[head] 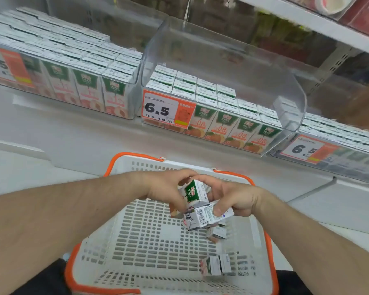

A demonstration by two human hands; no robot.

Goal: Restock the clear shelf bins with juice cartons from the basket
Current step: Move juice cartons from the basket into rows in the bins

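Pick-up step, I'd say — cartons gathered over the basket, not yet at the shelf.

Left hand (168, 189) has fingers curled round the upper carton (195, 193), green panel facing up, tilted. Right hand (232, 199) grips the lower carton (207, 217), lying on its side with the barcode showing, thumb pressed on its top face. The two cartons touch; both hands meet above the far-middle of the white basket (149, 252). Forearms come in from near left and near right, wrists bent inward.

Two loose cartons (216, 266) stand together at the near right of the basket floor; something small (218, 233) lies just under the hands, too hidden to identify.

Next move probably calls for lifting both up and far to the middle clear bin (232, 67) — front rows full, open space behind on the right side. Cartons need turning upright, green front facing near, to match the rows.

Left bin (134, 67) looks packed. Right bin (349, 165) partly out of view.
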